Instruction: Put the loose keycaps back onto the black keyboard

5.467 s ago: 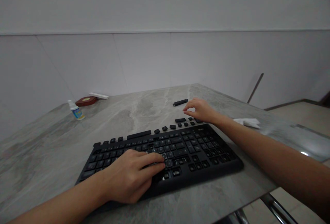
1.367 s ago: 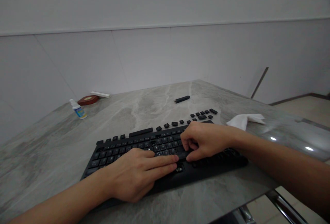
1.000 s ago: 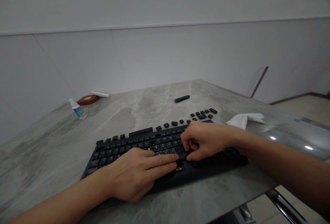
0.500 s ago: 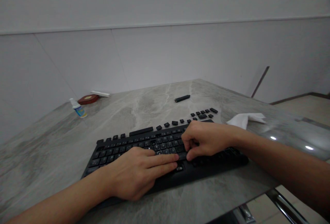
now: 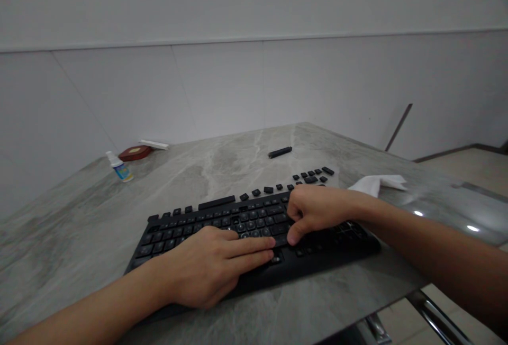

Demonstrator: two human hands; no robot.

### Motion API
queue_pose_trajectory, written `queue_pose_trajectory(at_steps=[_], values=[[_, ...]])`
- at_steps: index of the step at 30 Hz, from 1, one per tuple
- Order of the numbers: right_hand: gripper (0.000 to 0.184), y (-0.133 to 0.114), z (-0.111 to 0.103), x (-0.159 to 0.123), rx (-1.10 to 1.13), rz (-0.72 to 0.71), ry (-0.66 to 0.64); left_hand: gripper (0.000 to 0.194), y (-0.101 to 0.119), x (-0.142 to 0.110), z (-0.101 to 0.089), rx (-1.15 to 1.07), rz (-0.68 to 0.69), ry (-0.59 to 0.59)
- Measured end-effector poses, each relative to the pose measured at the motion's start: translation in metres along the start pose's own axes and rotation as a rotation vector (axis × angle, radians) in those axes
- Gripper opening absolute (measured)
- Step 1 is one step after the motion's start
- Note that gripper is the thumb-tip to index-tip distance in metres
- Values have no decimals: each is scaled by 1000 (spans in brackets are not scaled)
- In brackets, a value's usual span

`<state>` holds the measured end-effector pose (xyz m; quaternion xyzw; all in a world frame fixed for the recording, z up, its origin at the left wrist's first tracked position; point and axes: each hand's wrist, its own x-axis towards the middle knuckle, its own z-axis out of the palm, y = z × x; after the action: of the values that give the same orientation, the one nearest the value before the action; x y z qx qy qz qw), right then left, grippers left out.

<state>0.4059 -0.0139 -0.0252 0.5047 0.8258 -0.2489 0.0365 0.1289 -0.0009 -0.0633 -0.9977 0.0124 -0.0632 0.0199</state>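
Black keyboard [image 5: 254, 223] lies flat on the counter [image 5: 218, 162], right in front of me. My left hand [image 5: 210, 265] is spread over it, fingers straight, two fingertips at a wide key [image 5: 281, 240]; my right hand [image 5: 311, 208] is curled, thumb on that key's right end; can't tell if it pinches anything. Keyboard's likely light, rigid plastic, a bit slick; best held by the bare front rim or the two short ends, not by keys. Key: tiny, stiff, probably smooth, clips underneath perhaps fragile; take it by its edges or press both ends evenly. Keyboard's long axis runs left to right, right end slanting slightly away from me, number-pad end on my right. Wide key's length follows the same line, as does the long loose bar [image 5: 217, 202] along the back edge.
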Motion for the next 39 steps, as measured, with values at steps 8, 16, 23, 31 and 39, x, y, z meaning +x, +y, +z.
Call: queue_pose_trajectory(at_steps=[8,16,23,31,39], values=[[41,-7,-1,0,74,167,-97,59,1,5,-4,-28,-4,-39],[44,-22,-2,5,-65,180,-135,61,0,8,-2,-50,-27,-39],[46,13,-19,-15,16,222,-31,58,2,3,3,48,-10,-5],[47,71,-46,-43,52,551,-177,53,5,4,1,162,13,-29],[62,85,-35,-22,128,470,-382,58,19,7,-13,120,-56,-99]])
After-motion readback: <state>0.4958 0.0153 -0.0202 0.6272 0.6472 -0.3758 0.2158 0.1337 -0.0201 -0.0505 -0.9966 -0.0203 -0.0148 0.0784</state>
